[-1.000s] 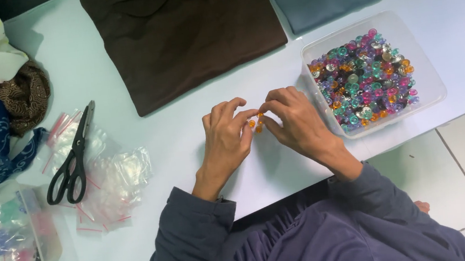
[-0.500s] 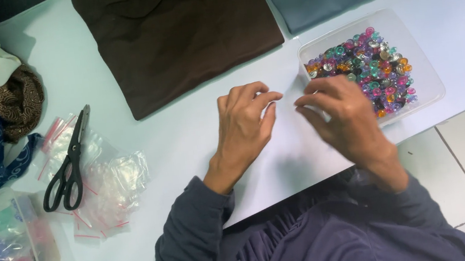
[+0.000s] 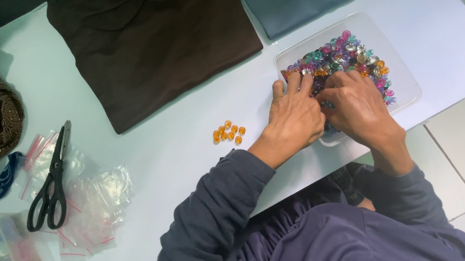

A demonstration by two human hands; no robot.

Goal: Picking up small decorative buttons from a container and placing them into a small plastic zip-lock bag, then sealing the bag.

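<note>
While both hands are pushed into the clear tray of shiny beads, the left hand and right hand are pressed side by side; whether each grip is closed on a bead cannot be told. A small bunch of orange beads is seen just left on the white surface. Farther away, brown cloth is laid flat.

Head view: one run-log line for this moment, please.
left hand: in bead tray | right hand: in mixed beads | orange beads: on table, apart
</note>
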